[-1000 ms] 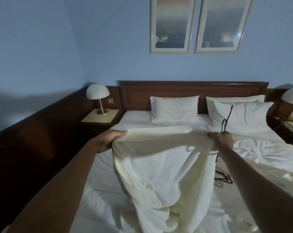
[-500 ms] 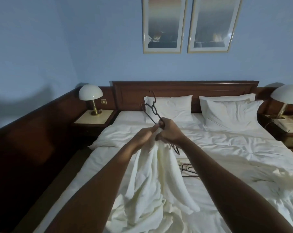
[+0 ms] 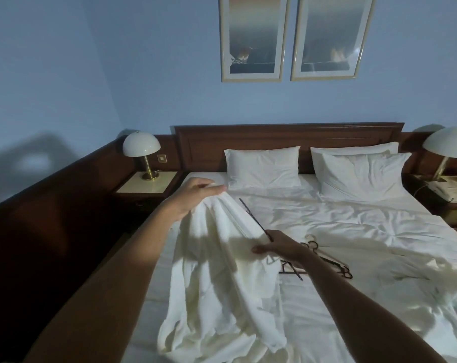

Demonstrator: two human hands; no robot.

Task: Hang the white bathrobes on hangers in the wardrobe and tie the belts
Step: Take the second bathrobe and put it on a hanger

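A white bathrobe hangs in folds over the left half of the bed. My left hand grips its upper edge, raised above the mattress. Lower and to the right, my right hand holds a thin dark hanger, which slants up to the left against the robe, and its fingers also pinch the cloth. Several more dark hangers lie on the sheet just right of that hand. Another white robe or loose cloth is crumpled at the bed's right side.
Two pillows lean on the wooden headboard. Bedside tables with domed lamps stand on both sides; the right one carries a telephone. Dark wood panelling lines the left wall. No wardrobe is in view.
My hands, joined at the robe's top half a second ago, have parted: the left moved up and left with the cloth, the right dropped with the hanger.
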